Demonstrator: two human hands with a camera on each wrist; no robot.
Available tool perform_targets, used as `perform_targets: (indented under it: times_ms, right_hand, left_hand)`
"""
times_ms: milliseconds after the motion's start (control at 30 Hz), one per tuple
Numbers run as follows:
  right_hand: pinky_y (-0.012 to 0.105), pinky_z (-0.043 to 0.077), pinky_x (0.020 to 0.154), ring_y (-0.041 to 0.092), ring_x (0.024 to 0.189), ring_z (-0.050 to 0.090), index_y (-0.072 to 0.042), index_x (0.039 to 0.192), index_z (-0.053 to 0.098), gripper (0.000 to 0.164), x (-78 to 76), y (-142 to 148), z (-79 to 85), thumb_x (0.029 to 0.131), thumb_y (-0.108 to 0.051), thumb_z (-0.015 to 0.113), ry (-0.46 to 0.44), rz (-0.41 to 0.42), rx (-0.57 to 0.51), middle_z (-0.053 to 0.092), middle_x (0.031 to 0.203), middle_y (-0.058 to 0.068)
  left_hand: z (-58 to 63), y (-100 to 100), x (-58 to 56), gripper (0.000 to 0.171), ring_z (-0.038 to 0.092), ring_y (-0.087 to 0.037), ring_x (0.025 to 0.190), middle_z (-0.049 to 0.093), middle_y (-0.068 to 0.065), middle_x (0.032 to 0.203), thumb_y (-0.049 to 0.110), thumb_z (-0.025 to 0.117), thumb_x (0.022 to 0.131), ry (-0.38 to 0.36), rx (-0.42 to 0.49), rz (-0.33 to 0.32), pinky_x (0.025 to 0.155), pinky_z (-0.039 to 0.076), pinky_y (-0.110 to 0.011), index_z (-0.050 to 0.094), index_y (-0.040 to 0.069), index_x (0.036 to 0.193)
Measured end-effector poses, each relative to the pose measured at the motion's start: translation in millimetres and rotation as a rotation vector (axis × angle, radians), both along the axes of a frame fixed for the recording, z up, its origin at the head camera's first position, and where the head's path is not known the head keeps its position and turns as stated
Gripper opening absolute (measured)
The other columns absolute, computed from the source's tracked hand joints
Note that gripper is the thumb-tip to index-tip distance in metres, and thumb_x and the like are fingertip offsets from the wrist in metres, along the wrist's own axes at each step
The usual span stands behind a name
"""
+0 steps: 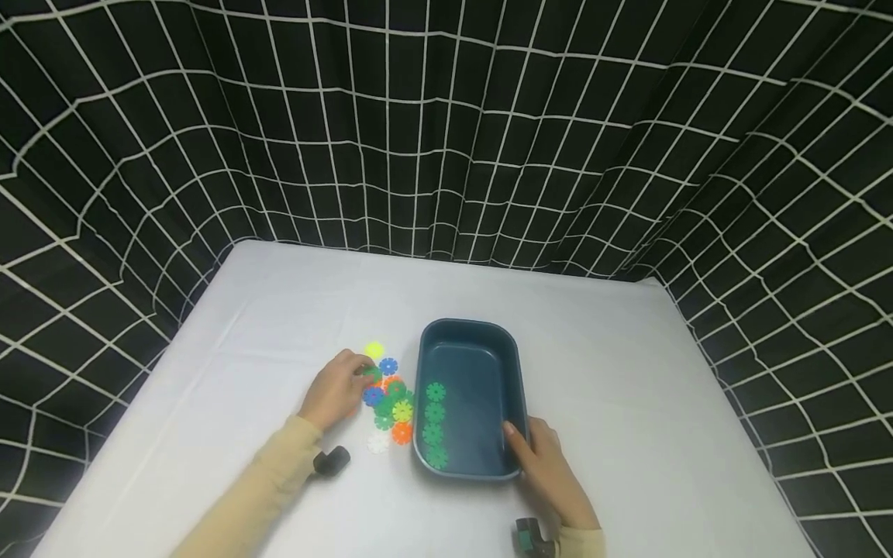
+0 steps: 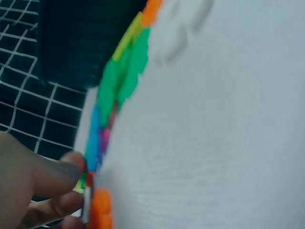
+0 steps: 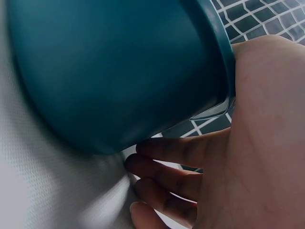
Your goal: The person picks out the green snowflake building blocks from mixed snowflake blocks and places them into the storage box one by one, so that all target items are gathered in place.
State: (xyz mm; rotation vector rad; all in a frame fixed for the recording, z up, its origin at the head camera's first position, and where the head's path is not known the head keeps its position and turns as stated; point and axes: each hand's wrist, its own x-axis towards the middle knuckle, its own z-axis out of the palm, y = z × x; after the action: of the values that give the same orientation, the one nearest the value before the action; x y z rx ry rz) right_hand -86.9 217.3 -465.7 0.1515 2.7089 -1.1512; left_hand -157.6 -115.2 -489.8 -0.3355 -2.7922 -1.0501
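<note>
A loose pile of flower-shaped plastic discs in green, blue, orange, yellow and white lies left of a dark teal tray. My left hand is at the pile's upper left, thumb and fingers pinching a green disc; in the left wrist view the fingertips partly hide it. Inside the tray, several green discs lie in a row along the left wall. My right hand holds the tray's right side near the front corner, thumb over the rim and fingers outside, as the right wrist view shows.
The table has a white cloth. A yellow disc lies at the pile's far end and a white disc at its near end. Black curtains with a white grid surround the table's back and sides.
</note>
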Motion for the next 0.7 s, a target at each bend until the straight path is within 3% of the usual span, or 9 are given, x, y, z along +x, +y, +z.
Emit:
perform_targets:
  times_ms: [133,367,467,700]
  right_hand:
    - [0.061,0.032,0.105,0.035,0.126,0.041,0.0,0.138,0.045,0.07,0.2,0.6,-0.2,0.096,-0.056,0.041,0.003,-0.005,-0.008,0.051,0.13,0.018]
    - [0.061,0.033,0.104,0.035,0.125,0.042,0.001,0.137,0.045,0.069,0.3,0.9,-0.7,0.096,-0.055,0.041,0.013,-0.006,-0.004,0.052,0.128,0.018]
    - [0.061,0.033,0.104,0.035,0.125,0.042,0.0,0.137,0.045,0.07,0.0,1.0,-0.8,0.096,-0.055,0.041,0.011,-0.006,-0.007,0.052,0.129,0.019]
    - [0.061,0.033,0.105,0.035,0.125,0.042,0.0,0.137,0.045,0.07,0.2,0.1,-1.3,0.096,-0.056,0.041,0.01,-0.005,-0.004,0.052,0.128,0.018]
  left_hand:
    - [-1.0,-1.0,-6.4,0.027,0.062,-0.025,0.086,0.06,-0.007,0.094,0.015,0.073,0.084,-0.049,-0.005,0.019,0.072,0.052,-0.039,0.066,0.008,0.109]
    - [-1.9,-3.1,-11.8,0.03,0.062,-0.025,0.093,0.06,-0.005,0.099,0.019,0.074,0.083,-0.133,0.007,0.002,0.079,0.052,-0.041,0.064,0.01,0.11]
    - [0.6,-3.2,-12.9,0.028,0.06,-0.021,0.085,0.061,-0.005,0.094,0.015,0.076,0.081,-0.108,0.04,-0.008,0.076,0.051,-0.038,0.063,0.01,0.105]
    - [11.3,1.6,-17.5,0.02,0.055,-0.014,0.076,0.062,-0.001,0.084,0.004,0.073,0.082,0.03,0.128,-0.038,0.069,0.048,-0.03,0.065,0.011,0.098]
